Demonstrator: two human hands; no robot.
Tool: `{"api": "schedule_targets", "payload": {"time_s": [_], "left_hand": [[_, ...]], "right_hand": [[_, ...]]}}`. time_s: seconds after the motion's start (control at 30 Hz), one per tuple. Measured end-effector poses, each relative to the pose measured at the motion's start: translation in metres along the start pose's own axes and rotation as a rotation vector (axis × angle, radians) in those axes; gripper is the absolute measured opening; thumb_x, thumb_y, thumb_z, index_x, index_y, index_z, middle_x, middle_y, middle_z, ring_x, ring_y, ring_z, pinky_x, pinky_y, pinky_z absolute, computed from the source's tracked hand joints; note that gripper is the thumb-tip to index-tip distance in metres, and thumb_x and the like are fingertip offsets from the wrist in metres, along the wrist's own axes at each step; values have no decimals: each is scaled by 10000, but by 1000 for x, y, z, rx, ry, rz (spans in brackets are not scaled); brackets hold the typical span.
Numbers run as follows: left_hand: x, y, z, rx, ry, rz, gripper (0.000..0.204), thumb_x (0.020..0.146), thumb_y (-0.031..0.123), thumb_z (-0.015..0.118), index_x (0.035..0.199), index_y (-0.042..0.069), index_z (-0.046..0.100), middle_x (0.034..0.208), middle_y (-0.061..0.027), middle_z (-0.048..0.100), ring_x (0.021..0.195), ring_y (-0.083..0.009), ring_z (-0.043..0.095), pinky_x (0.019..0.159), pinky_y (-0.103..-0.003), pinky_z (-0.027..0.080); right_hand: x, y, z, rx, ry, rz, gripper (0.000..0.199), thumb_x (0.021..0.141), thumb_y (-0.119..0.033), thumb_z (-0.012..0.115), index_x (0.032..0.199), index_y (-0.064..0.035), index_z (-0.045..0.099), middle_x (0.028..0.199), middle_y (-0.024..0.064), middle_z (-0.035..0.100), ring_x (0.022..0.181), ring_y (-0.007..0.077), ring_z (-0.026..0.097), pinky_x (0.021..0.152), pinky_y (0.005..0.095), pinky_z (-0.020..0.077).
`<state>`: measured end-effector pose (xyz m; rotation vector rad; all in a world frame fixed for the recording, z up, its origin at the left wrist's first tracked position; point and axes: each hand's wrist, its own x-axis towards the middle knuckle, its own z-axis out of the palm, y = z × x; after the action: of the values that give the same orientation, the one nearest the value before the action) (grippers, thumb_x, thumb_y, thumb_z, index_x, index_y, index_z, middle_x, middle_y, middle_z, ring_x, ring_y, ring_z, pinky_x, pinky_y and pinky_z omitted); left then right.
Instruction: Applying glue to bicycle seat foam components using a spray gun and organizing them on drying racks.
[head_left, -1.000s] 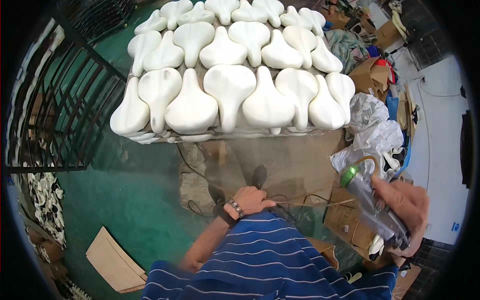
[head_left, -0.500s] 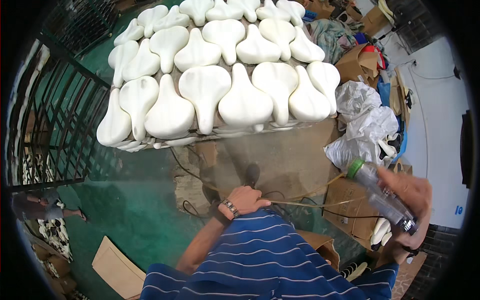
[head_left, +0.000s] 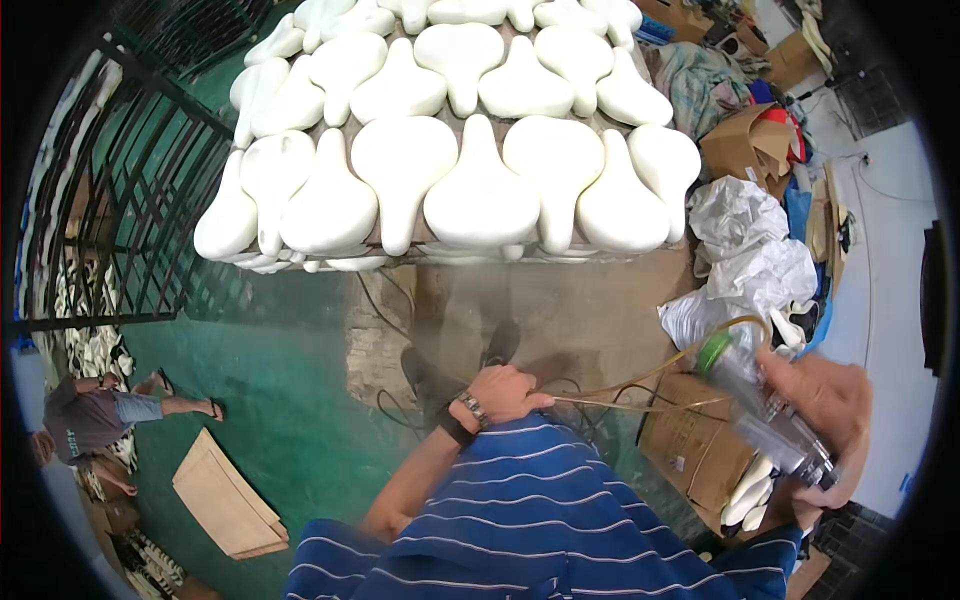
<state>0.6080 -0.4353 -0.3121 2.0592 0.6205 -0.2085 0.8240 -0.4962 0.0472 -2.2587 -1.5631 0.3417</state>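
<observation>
My right hand (head_left: 825,405) grips a spray gun (head_left: 768,425) with a clear bottle-like body, a green cap at its upper left end and metal parts at its lower right end. A thin yellowish hose (head_left: 640,382) loops from near the spray gun to my left hand (head_left: 503,393). The left fingers are closed on the hose in front of my striped shirt. Beyond my hands, rows of white bicycle saddles (head_left: 482,195) cover a raised stand, noses pointing alternately toward and away from me. Both hands are apart from the saddles.
White plastic sacks (head_left: 740,225) and a cardboard box (head_left: 690,440) crowd the right side. A black metal rack (head_left: 130,200) stands at left. A person (head_left: 95,415) walks at far left, near flat cardboard sheets (head_left: 230,495) on the green floor. Dark cables lie by my feet.
The saddle stand has shifted in view as my head moved. The person at left shows more fully. My right hand with the spray gun sits slightly lower; both hands keep their hold.
</observation>
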Motion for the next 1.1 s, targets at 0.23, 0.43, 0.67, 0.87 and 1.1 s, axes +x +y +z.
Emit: {"api": "schedule_targets", "payload": {"time_s": [0.23,0.43,0.67,0.87,1.1], "left_hand": [[10,6,21,27,40,-6,632,928,617,523,817,29,724,700,-211,668,718,-390,671,665,-472,519],[11,9,24,73,32,30,633,923,620,532,816,26,724,677,-201,665,684,-379,672,647,-456,523],[0,23,27,55,4,38,632,914,627,537,818,29,718,708,-211,670,726,-401,673,667,-481,517],[-5,25,39,-11,-7,101,605,905,612,560,787,38,706,705,-211,664,720,-411,665,639,-488,510],[-12,73,22,4,-117,69,543,919,539,556,818,38,740,805,-219,697,829,-408,678,785,-497,519]], "right_hand": [[14,33,-5,61,-107,-457,558,758,-136,794,1294,-64,658,680,75,654,519,159,603,507,297,482],[-7,43,-9,83,-183,-534,562,765,-110,761,1314,-69,650,706,71,678,548,174,625,521,286,491],[-42,23,-26,-23,-165,-387,548,778,-80,742,1318,-87,651,706,77,675,571,192,639,561,284,502],[-90,42,-37,-188,-32,-136,568,739,-404,694,1134,3,739,645,83,595,539,205,546,543,328,385],[-73,38,-41,42,-100,-190,560,691,-278,694,1147,48,715,711,158,660,581,221,630,551,291,438]]}}
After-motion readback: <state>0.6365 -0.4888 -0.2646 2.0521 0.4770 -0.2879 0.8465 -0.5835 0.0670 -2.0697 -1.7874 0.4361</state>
